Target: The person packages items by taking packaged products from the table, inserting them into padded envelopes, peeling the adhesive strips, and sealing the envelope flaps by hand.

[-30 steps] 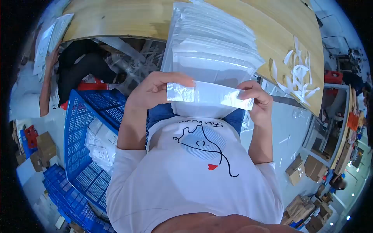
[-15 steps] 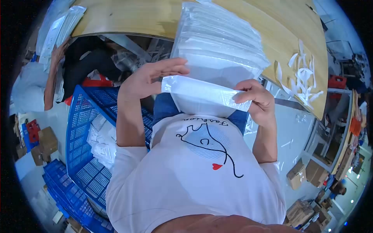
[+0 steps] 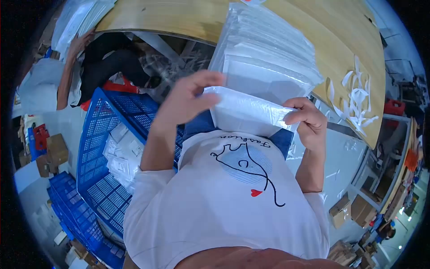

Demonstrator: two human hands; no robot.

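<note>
A: Change over the last second?
B: Left hand (image 3: 190, 98) lets go. A second ago it pinches the flap's left end; now its fingers are spread, blurred, thumb by that end. Contact: cannot tell.
A: Right hand (image 3: 310, 124)?
B: Same as before: thumb and fingers pinch the right end of the flap (image 3: 251, 103).
A: And the envelope (image 3: 239, 122)?
B: At the lap, close in front of the shirt (image 3: 215, 197), flap across it. Near end of the stack (image 3: 271, 51) just beyond.
A: Surface (image 3: 179, 17)?
B: Wood-toned. Carries the stack; white strips (image 3: 358, 95) lie tangled near its right corner.
A: Room?
B: To the left, blue basket (image 3: 91, 139) with white packets (image 3: 123, 167) inside. Farther off, upper left, a co-worker's hand (image 3: 80, 44) at a white sheaf (image 3: 85, 20). Cardboard boxes (image 3: 362, 210) on the floor, right side.
</note>
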